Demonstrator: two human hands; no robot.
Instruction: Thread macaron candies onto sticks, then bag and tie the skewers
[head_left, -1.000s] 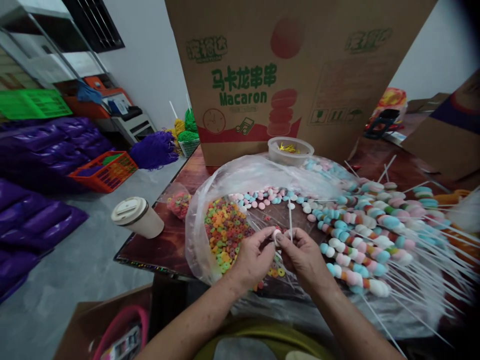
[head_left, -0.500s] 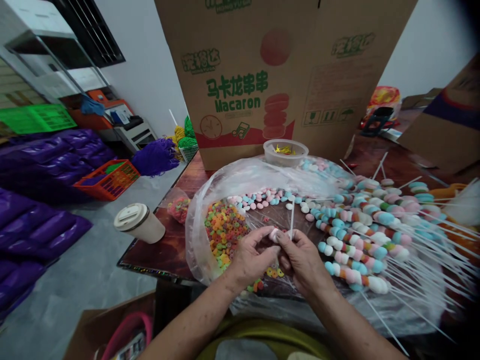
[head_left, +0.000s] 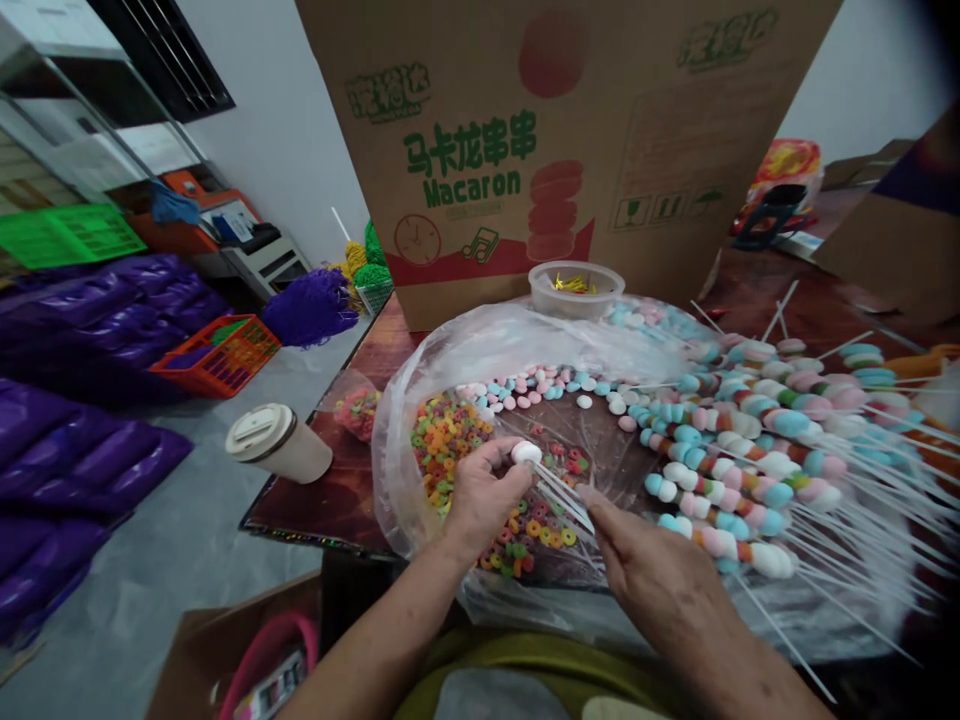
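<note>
My left hand (head_left: 491, 490) pinches a white marshmallow (head_left: 526, 452) between thumb and fingers. My right hand (head_left: 645, 555) is closed on a thin white stick (head_left: 566, 500), whose upper end meets the marshmallow; motion smears the stick into several lines. Whether the tip has gone into the marshmallow cannot be made out. Beneath the hands, on clear plastic, lie colourful ring-shaped pieces (head_left: 450, 440). Behind them is a band of loose pink, blue and white marshmallows (head_left: 536, 385). Finished-looking marshmallow skewers (head_left: 739, 480) are heaped to the right, sticks pointing right.
A large cardboard box (head_left: 480, 240) stands at the back of the table, with a clear plastic tub (head_left: 574, 300) of gold ties before it. A lidded cup (head_left: 281, 445) and a small bag of red rings (head_left: 358, 410) are at the left edge. Purple bags (head_left: 82, 460) lie beyond.
The stick has tipped from upright to slanting, its upper end now at the white marshmallow. My right hand has moved right and down, away from the left hand.
</note>
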